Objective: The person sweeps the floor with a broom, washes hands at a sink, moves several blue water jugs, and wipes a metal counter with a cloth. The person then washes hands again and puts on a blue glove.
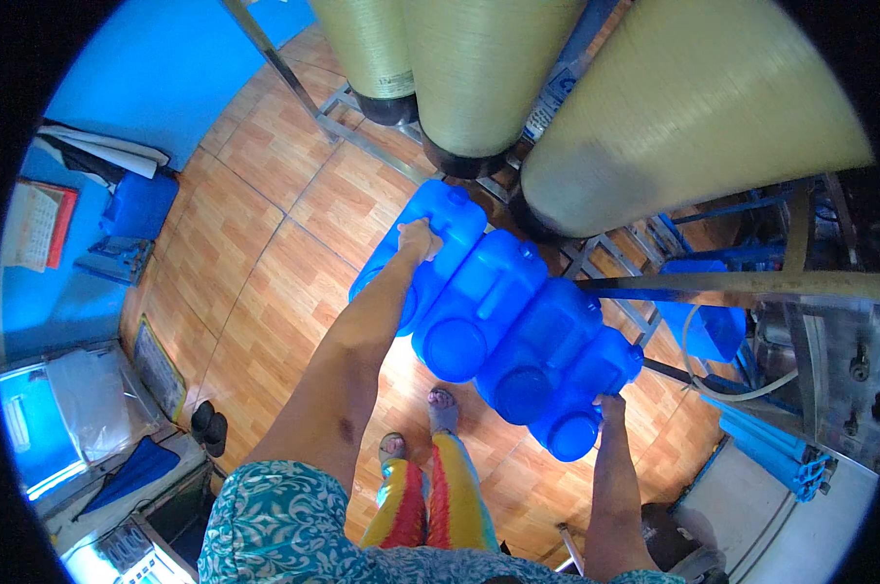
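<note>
Several blue plastic water jugs stand side by side in a slanted row on the floor before me, with large round screw caps and smaller spouts. At the left end, my left hand [419, 241] grips the top handle of the leftmost jug [451, 219]. My right hand [610, 407] is at the side of the rightmost jug [600, 365], its fingers curled against it and partly hidden. Between them are a second jug [506, 270] and a third jug [549, 325], touching their neighbours, with no hand on them.
Tall tan cylindrical tanks [484, 80] rise on a metal frame [381, 153] just beyond the jugs. A metal bar [739, 285] and a pale hose [739, 398] are at the right. Dark slippers [209, 427] lie at left on the wood-patterned tiles [265, 292]. Another blue jug [142, 204] stands by the wall.
</note>
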A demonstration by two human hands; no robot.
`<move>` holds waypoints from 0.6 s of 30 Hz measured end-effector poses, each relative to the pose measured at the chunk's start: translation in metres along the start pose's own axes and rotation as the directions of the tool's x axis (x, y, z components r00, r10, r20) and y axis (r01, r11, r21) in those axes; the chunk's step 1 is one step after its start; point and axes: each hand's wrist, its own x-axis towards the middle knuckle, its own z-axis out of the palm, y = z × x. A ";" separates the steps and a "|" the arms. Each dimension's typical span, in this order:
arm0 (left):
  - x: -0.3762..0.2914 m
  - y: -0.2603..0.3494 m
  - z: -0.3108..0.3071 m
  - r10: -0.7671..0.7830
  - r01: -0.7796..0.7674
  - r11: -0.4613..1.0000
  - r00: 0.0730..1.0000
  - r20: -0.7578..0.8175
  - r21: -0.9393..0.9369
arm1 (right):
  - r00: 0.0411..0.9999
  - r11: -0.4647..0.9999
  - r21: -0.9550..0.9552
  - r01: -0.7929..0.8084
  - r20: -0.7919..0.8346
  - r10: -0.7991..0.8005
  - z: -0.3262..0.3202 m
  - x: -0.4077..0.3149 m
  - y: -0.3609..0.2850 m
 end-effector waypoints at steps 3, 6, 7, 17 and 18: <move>0.012 0.000 0.014 0.053 -0.053 0.999 0.999 -0.003 0.007 | 0.995 0.995 0.048 0.084 0.044 -0.086 -0.005 0.007 0.002; 0.022 0.004 0.021 0.084 -0.081 0.989 0.996 -0.014 0.127 | 0.979 0.977 0.085 0.193 0.055 -0.198 -0.001 0.014 0.004; 0.021 0.004 0.022 0.034 -0.032 0.992 0.999 -0.015 0.125 | 0.970 0.968 0.062 0.241 0.008 -0.242 0.002 0.013 0.005; -0.072 -0.016 -0.009 0.205 -0.164 0.942 0.972 -0.117 0.293 | 0.875 0.875 -0.360 0.324 -0.239 -0.422 0.041 -0.038 0.026; -0.082 -0.022 -0.008 0.214 -0.158 0.956 0.952 -0.218 0.249 | 0.863 0.890 -0.313 0.333 -0.279 -0.421 0.036 -0.030 0.027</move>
